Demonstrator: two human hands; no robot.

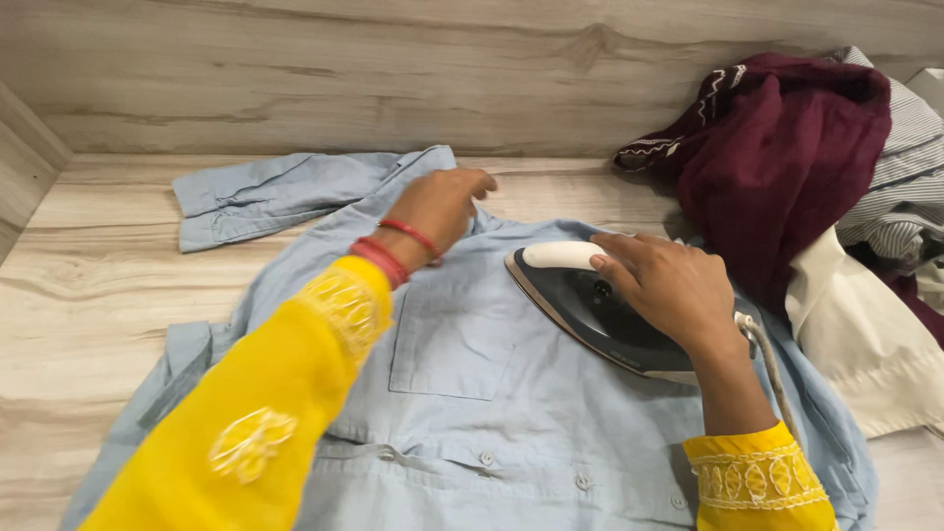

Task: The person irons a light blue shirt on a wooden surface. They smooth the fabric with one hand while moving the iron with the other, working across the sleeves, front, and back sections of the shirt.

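Our right hand (pixel 674 285) closes its grip on the iron (pixel 590 310), nose pointing toward our left hand (pixel 442 202), flat and open on the shirt (pixel 492 403).

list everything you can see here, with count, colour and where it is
shirt: 1, light blue, spread flat on the surface, one sleeve reaching to the upper left
iron: 1, dark grey with a white handle, resting on the shirt right of its chest pocket
cord: 1, whitish, running from the back of the iron toward the lower right
maroon garment: 1, maroon with pale trim, heaped at upper right
striped garment: 1, grey and white, far right
cream cloth: 1, right edge below the pile
surface: 1, pale wood grain
left hand: yellow sleeve, red bangles, pressing the shirt near the collar
right hand: yellow sleeve, gripping the iron
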